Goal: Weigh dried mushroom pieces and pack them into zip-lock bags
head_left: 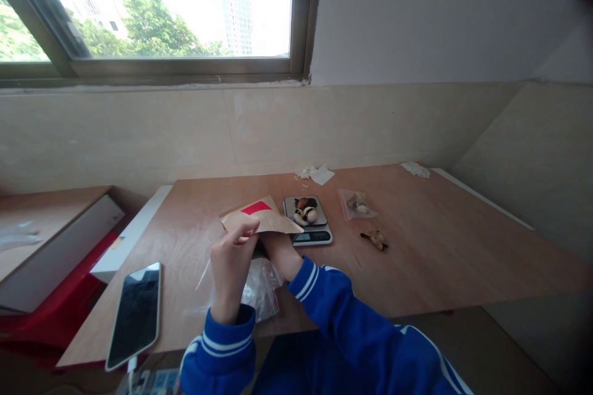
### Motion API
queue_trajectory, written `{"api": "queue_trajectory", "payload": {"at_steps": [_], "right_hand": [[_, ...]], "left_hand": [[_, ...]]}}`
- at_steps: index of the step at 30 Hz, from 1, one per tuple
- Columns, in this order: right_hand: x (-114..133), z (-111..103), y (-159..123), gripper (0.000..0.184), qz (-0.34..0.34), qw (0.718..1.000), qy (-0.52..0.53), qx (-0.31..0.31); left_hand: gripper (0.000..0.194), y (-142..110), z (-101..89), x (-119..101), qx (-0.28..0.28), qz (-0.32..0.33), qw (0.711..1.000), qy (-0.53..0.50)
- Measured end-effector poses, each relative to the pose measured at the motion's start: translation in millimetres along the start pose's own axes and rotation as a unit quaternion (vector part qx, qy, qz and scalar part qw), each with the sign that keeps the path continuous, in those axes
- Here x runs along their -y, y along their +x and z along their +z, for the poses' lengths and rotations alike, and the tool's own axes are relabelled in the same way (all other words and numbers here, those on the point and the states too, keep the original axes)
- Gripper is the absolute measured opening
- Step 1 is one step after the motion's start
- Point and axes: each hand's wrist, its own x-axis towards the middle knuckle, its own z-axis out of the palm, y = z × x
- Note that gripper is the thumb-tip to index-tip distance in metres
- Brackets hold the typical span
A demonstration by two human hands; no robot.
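My left hand is closed, pinching the near edge of a brown kraft paper bag with a red patch on it. My right hand reaches in under the bag's upper flap, its fingers hidden, so I cannot tell whether they hold anything. Just beyond stands a small kitchen scale with a lit display. On its plate sit several brown and whitish dried pieces, mushroom-like in look. Below my hands lie clear zip bags with red seal strips, partly covered by my right wrist.
Right of the scale lie a clear zip bag with pale pieces inside and a loose brown dried piece. White paper scraps rest near the wall. A phone with a cable lies at the table's left front edge.
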Motion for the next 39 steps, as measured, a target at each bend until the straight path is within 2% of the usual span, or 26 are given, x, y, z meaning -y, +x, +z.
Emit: {"api": "queue_trajectory", "payload": {"at_steps": [5, 9, 14, 17, 19, 22, 26, 31, 36, 39], "right_hand": [[25, -35, -16, 0.034, 0.040, 0.989, -0.126, 0.071], [32, -50, -40, 0.033, 0.032, 0.988, -0.146, 0.037], [21, -53, -56, 0.024, 0.045, 0.997, -0.058, -0.020], [14, -54, -58, 0.021, 0.045, 0.996, 0.048, -0.068], [11, -56, -60, 0.020, 0.048, 0.985, 0.129, -0.105], [6, -61, -64, 0.016, 0.068, 0.960, 0.234, -0.140], [-4, -68, -75, 0.014, 0.107, 0.919, 0.354, -0.138], [-28, -75, -91, 0.032, 0.197, 0.829, 0.500, -0.154], [-78, -82, -102, 0.046, 0.288, 0.740, 0.561, -0.235], [-121, -81, -101, 0.047, 0.328, 0.711, 0.567, -0.256]], "left_hand": [[0.014, 6, -3.5, 3, -0.012, -0.006, 1.000, 0.021], [0.014, 9, -5.4, 3, -0.016, -0.010, 1.000, 0.017], [0.015, 9, -4.3, 3, -0.016, -0.010, 1.000, 0.013], [0.016, 9, -4.3, 2, -0.012, -0.014, 1.000, 0.021], [0.016, 10, -5.1, 1, -0.009, -0.017, 1.000, 0.024], [0.016, 11, -6.8, -2, -0.005, -0.020, 0.999, 0.027], [0.017, 13, -8.7, -2, -0.002, -0.015, 0.999, 0.035], [0.019, 17, -11.4, 4, -0.025, -0.011, 0.998, 0.062], [0.020, 20, -13.9, 6, -0.032, -0.018, 0.997, 0.067], [0.020, 20, -13.9, 6, -0.031, -0.024, 0.997, 0.061]]}}
